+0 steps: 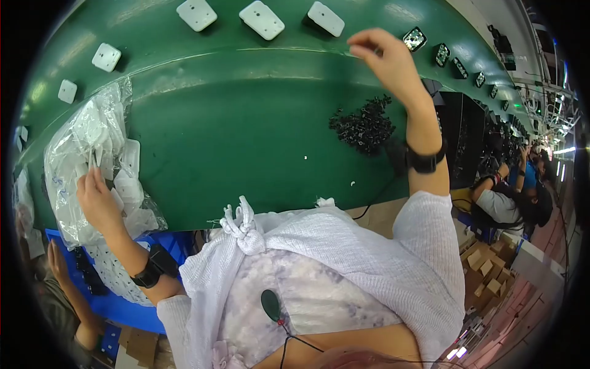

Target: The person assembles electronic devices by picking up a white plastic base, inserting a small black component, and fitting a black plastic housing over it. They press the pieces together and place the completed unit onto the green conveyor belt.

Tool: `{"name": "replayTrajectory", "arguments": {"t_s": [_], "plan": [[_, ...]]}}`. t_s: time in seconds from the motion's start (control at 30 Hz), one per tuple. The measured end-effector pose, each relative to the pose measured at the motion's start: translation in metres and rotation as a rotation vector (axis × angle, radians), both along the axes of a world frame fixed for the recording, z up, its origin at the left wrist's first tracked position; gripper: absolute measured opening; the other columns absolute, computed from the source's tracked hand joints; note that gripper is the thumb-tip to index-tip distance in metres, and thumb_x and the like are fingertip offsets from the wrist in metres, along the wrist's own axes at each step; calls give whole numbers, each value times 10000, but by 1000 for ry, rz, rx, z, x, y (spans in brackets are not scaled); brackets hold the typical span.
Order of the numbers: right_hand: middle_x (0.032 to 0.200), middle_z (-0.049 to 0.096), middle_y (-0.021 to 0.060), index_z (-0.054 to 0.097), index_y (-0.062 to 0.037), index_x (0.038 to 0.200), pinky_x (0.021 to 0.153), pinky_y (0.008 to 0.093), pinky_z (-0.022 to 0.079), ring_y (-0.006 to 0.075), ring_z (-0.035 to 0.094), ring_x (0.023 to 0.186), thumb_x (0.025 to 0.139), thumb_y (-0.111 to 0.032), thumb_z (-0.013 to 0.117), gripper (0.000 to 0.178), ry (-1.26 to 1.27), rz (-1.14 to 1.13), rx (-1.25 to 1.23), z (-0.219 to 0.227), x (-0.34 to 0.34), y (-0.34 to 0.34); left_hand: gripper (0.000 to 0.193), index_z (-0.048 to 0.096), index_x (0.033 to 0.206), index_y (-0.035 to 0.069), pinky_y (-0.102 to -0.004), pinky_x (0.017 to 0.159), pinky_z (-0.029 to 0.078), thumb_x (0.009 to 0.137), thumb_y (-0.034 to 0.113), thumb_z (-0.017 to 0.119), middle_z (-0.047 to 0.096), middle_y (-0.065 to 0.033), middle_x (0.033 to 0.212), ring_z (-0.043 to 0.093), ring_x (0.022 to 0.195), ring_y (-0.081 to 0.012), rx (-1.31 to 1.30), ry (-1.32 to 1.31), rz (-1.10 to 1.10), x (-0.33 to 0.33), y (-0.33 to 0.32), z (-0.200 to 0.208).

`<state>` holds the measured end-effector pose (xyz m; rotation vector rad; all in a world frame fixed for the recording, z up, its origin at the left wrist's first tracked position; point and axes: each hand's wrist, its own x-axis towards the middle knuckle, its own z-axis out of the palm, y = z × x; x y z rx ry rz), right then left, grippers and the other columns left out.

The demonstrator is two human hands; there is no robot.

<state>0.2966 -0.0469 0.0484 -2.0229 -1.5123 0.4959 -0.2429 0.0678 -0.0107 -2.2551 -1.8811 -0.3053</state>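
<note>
At the left of the green bench, my left hand (pixel 100 200) reaches into a clear plastic bag (pixel 64 169). Its fingers pinch a thin white plastic piece (pixel 92 158), seen edge-on. More white plastic covers (pixel 130 158) lie in and at the mouth of the bag. My right hand (pixel 390 61) is raised over the far right of the bench, fingers curved, with a gap between thumb and fingers and nothing visible in it. Just left of it sits a white cover (pixel 326 18) with a dark underside. A pile of small black parts (pixel 365 125) lies nearer me, below that hand.
White covers (pixel 262 19) stand spaced along the bench's far strip, with open black housings (pixel 442 55) further right. A black box (pixel 462 120) stands right of the black pile. A blue bin (pixel 138 313) is at lower left. Other people (pixel 504 206) sit at right; another's hand (pixel 58 263) shows at left.
</note>
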Motion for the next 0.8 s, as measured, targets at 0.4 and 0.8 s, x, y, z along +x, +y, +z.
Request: {"name": "replayTrajectory", "arguments": {"t_s": [0.4,0.8], "plan": [[937,547,80,602,-32,921,784,359,467,280,545,924,776,-22,678,164,-177,248,-39,-35,-35,-65,175,592,1089,-15,-203,493,427,966,100,548,640,-76,725,561,542,-88,-648,-1328,-209,142,-72,28],[921,602,23,583,-5,998,701,215,471,77,578,808,880,4,632,129,868,112,-94,-17,-127,-49,180,663,1049,24,-212,470,427,892,-27,591,591,-40,838,573,578,-84,-822,-1363,-513,221,-92,20]]}}
